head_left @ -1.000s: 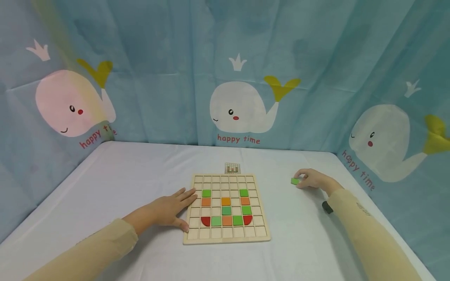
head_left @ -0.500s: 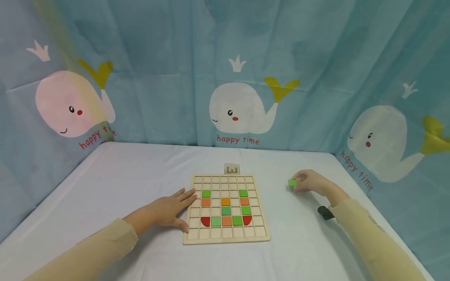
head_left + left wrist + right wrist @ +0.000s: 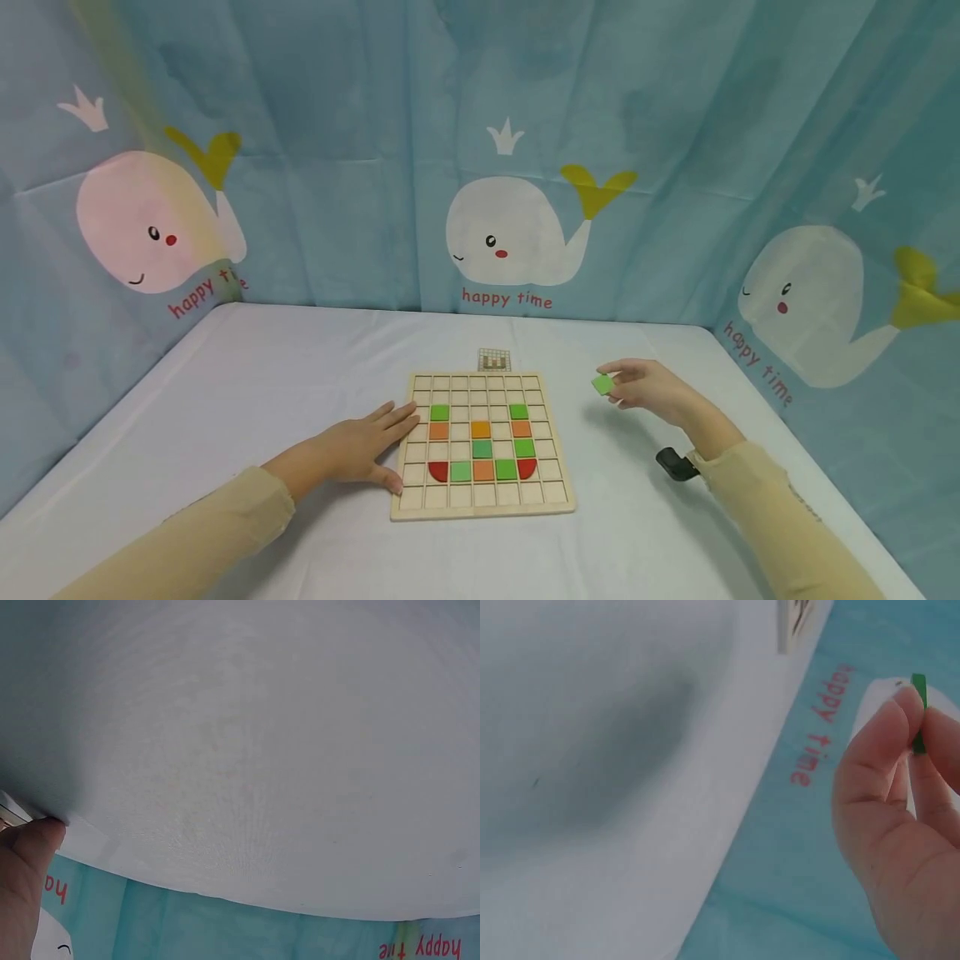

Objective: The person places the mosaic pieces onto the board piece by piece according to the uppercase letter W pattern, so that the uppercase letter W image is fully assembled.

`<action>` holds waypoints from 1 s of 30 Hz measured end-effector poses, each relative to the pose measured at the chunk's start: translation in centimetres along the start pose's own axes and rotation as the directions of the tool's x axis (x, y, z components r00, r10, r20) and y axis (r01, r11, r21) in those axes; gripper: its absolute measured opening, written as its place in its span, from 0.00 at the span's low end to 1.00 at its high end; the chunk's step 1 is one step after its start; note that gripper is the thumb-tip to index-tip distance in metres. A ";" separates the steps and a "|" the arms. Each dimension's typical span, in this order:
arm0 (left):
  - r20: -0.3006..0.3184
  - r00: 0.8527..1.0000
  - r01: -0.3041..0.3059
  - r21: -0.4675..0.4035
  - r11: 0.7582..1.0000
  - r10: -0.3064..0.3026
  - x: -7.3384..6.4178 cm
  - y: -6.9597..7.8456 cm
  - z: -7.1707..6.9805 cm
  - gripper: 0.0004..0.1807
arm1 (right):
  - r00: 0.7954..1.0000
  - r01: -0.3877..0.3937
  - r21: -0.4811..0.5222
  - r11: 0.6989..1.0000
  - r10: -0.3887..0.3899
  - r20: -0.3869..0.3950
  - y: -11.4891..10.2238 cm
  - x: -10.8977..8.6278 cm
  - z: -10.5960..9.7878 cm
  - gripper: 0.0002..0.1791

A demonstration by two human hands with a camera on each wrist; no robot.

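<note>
A thin green square tile (image 3: 603, 384) is pinched between the thumb and fingers of my right hand (image 3: 647, 390), raised over the cloth to the right of the board. In the right wrist view the tile (image 3: 919, 712) shows edge-on between the fingertips. My left hand (image 3: 367, 446) lies with spread, straight fingers at the left edge of the wooden grid board (image 3: 487, 512). Green, orange and teal square tiles sit in its cells, with a red quarter-round piece (image 3: 438, 472) at lower left and another red piece (image 3: 527, 469) at lower right.
Just beyond the board's far edge lies a small pattern card (image 3: 494, 360) with a grid print. White cloth (image 3: 315, 358) covers the table, and a blue curtain (image 3: 337, 208) with whales hangs behind. A black wrist device (image 3: 677, 464) sticks out by the right sleeve.
My right hand has lifted the green tile from the cloth and carried it left, nearer the board, turning it so its flat face shows. The left hand has stayed where it was.
</note>
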State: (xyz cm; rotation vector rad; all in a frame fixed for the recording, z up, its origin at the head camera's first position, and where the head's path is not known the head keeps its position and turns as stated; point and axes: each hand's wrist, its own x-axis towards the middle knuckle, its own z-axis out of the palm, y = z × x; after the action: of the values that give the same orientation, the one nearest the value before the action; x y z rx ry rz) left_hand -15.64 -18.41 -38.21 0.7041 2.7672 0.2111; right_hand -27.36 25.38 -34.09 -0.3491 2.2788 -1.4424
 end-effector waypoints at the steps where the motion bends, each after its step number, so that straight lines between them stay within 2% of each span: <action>1: -0.001 1.000 -0.001 0.000 1.000 0.001 0.0 0.0 0.0 0.59 | 1.000 0.011 0.000 1.000 -0.011 0.010 -0.2 -0.1 0.2 0.27; 7: 0.003 1.000 0.005 0.004 1.000 -0.005 0.2 -0.3 0.3 0.59 | 0.999 0.037 0.020 0.999 -0.038 0.028 -1.3 -0.3 1.7 0.28; 15: 0.013 1.000 0.017 0.002 1.000 -0.017 0.2 -0.3 0.3 0.59 | 0.999 0.053 0.009 0.999 -0.054 0.006 -2.5 -0.1 3.4 0.22; 22: 0.000 1.000 0.000 0.011 1.000 0.000 0.1 -0.3 0.2 0.59 | 0.993 0.093 0.032 0.995 -0.095 0.066 -3.4 0.0 4.6 0.22; 30: -0.006 1.000 -0.003 0.007 1.000 0.003 0.1 -0.3 0.3 0.59 | 0.989 0.109 0.065 0.992 -0.115 0.091 -4.2 -0.1 6.6 0.21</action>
State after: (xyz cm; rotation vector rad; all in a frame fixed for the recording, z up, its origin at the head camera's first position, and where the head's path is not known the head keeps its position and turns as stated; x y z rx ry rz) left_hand -15.81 -18.59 -38.58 0.7105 2.7747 0.2044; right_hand -24.21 18.33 -32.78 -0.5234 2.1673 -1.5120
